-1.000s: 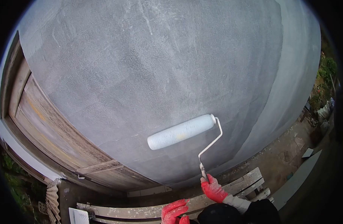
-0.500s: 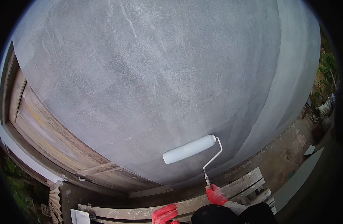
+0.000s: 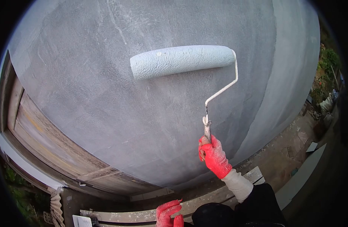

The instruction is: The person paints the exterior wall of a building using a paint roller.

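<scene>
My right hand (image 3: 215,156), in a red-coated glove with a pale cuff, is closed round the handle of a paint roller (image 3: 183,61). The roller's thick sleeve is coated in white paint and is at the upper middle of the grey wall (image 3: 143,109); a bent white frame joins it to the handle. Low in the view, my left hand (image 3: 168,213) wears a matching red glove. Its fingers are loosely bent, with the thumb apart, and nothing shows between them. Part of it is cut off by the bottom edge.
Below the wall runs a paint-spotted wooden plank (image 3: 132,216). A wooden door or shutter (image 3: 53,128) is set at the left. White tray-like object (image 3: 82,221) sits at lower left. Boards (image 3: 301,178) and rubble lie on the ground at right.
My right hand has risen with the roller from low on the wall to its upper middle, the arm now stretched out. My left hand has barely moved.
</scene>
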